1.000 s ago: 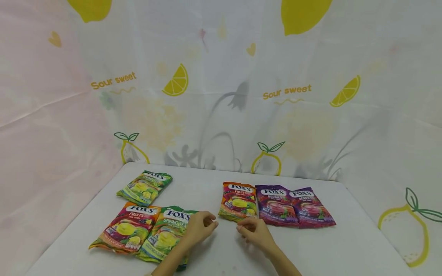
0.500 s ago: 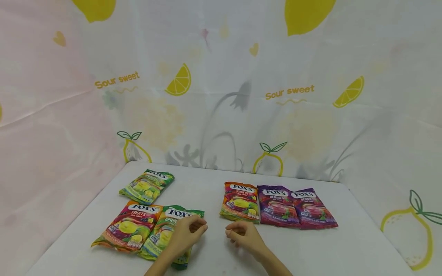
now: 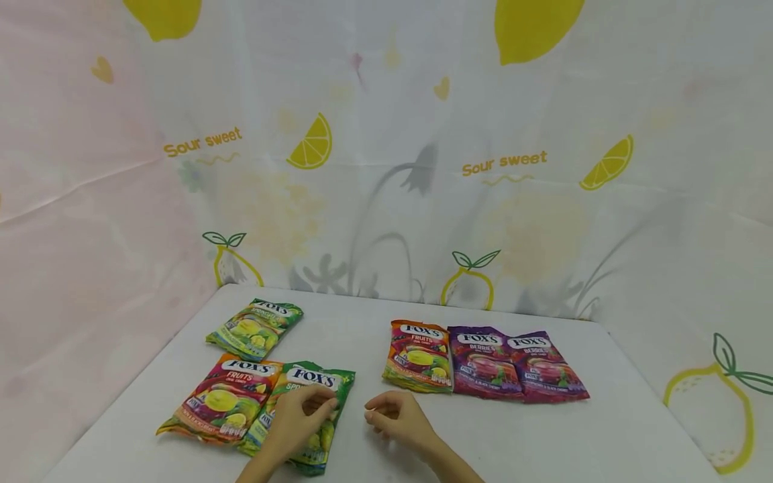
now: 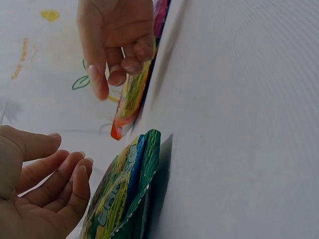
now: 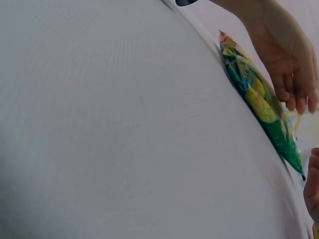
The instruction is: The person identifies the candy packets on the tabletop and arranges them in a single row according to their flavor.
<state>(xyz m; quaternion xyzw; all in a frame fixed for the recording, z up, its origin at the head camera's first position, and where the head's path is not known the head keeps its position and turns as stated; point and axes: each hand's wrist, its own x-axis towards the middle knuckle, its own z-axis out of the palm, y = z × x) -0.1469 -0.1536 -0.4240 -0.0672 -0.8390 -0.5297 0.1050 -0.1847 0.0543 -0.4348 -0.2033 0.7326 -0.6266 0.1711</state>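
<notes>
My left hand hovers over a green Fox's Spring Tea candy bag, covering part of it. In the left wrist view its loosely bent fingers hold nothing, and a gap shows between them and the green bag's face. To the right of that bag, my right hand hangs above the white table, fingers relaxed, thumb near the index fingertip. It too holds nothing. Left of the green bag lies an orange-red Fruits candy bag, side by side with it. In the right wrist view, the right hand shows only at the edge.
Behind the left pair lies another green Spring Tea bag. A row at right has a Fruits bag, a purple Berries bag and a second Berries bag. A lemon-print cloth stands behind the white table.
Both hands have drifted left and slightly toward the person, the left one from the green bag's right edge to over its middle. The bags stay in place; the view shifts slightly.
</notes>
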